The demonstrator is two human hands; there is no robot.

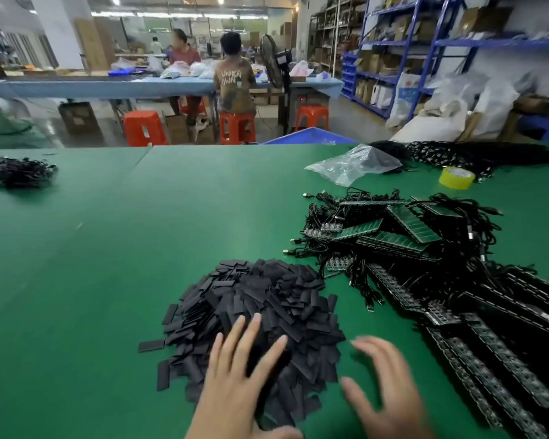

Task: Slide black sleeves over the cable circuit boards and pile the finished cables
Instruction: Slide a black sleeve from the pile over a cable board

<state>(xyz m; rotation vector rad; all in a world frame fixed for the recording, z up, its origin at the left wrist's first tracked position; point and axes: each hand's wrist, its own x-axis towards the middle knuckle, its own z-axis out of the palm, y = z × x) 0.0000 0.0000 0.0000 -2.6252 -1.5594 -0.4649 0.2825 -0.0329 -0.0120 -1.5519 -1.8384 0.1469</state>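
Spreading its fingers, the left hand (235, 378) lay over the near side of the sleeves (267, 299), a loose heap near the middle of the worktop (92, 264), and it gripped nothing. The right hand (389, 384), blurred, seemed likewise splayed and empty, above bare green between the heap and the cables (403, 239). Those cables, with their boards, sprawled off toward the right edge. Left of the heap the worktop ran bare to a small pile (18, 171) by the far left edge. A bag (352, 166) and tape (456, 178) sat near the far edge.
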